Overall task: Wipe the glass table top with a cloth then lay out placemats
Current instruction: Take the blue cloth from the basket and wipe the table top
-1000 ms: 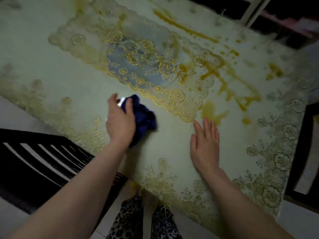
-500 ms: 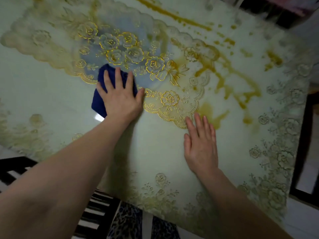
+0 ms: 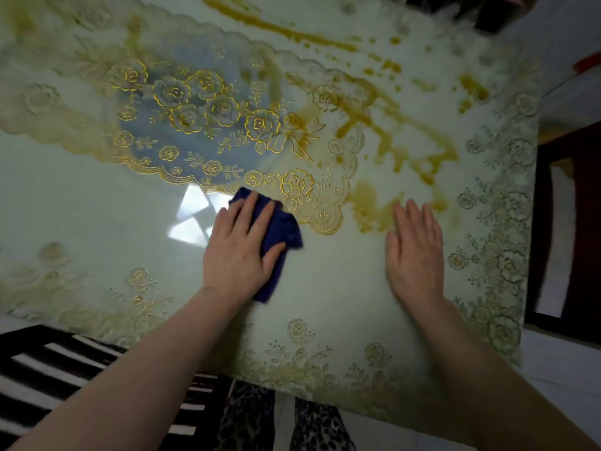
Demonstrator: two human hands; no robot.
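Note:
A dark blue cloth (image 3: 281,229) lies on the glass table top (image 3: 81,216), just below the scalloped edge of a gold-flowered lace mat (image 3: 201,125). My left hand (image 3: 240,249) presses flat on the cloth with straight fingers; the cloth sticks out past the fingertips and under the thumb side. To the right, my right hand (image 3: 414,252) rests flat on the glass, fingers straight and together, holding nothing. Yellow-brown smears (image 3: 406,148) streak the glass beyond the right hand.
A black-and-white striped rug (image 3: 65,375) lies on the floor under the table's near left edge. A dark chair frame (image 3: 553,229) stands at the right side. The person's patterned trousers (image 3: 286,421) show below the near edge.
My left hand has slid the cloth off the lace mat, back toward me and to the right. The right hand has stayed flat in much the same place.

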